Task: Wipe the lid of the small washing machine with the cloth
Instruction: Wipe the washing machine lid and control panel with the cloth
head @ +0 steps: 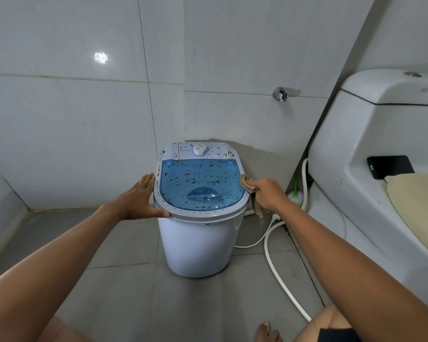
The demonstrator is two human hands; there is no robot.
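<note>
The translucent blue plastic lid (200, 186), speckled with brown and green bits, lies closed on the small white round washing machine (198, 243) standing on the grey floor tiles (124, 292). At its right edge the right hand (269, 195), arm outstretched, grips a crumpled beige cloth (248, 185) with fingers curled round it. The left hand (139, 201) rests flat against the machine's left rim, fingers straight and together, thumb spread.

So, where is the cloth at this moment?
In the head view, the cloth is gripped in the right hand at the right edge of the washing machine's blue lid, its tail hanging down beside the machine.
</note>
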